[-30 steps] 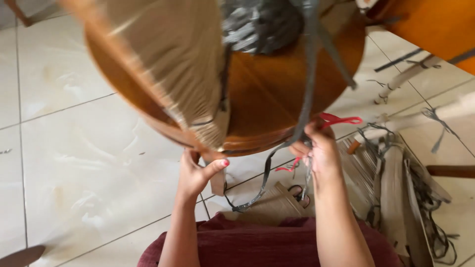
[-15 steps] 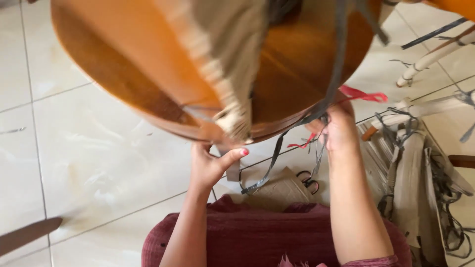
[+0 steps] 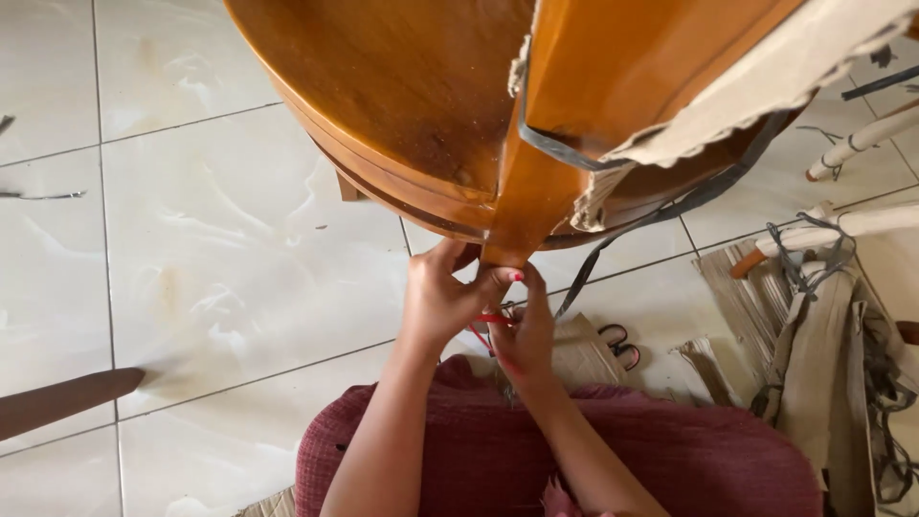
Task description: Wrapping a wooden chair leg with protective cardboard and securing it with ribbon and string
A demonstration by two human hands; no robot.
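So the big round wooden surface (image 3: 402, 105) fills the top of the view, with a wooden leg (image 3: 536, 191) sticking out toward the person and pretty much blocking whatever's behind it. A beige woven panel (image 3: 766, 77) hangs across the upper right, and a grey strap (image 3: 661, 213) loops under it and trails down toward the tiled floor (image 3: 211, 249).

Off to the right on the floor there's a messy pile of beige strips and grey straps (image 3: 823, 325), plus a couple of pale sticks (image 3: 857, 144). Scissors (image 3: 620, 345) lie on a piece of cardboard (image 3: 584, 349), just right of the hands. A dark wooden piece (image 3: 62, 402) pokes in at the left edge.

The left hand (image 3: 442, 297) is closed around the bottom end of the leg, thumb pressed on it. The right hand (image 3: 525, 335) sits right below, touching the left, fingers pinched on a red strip (image 3: 490, 321) that runs between the two hands. Can't tell how far the strip goes, the hands cover most of it.
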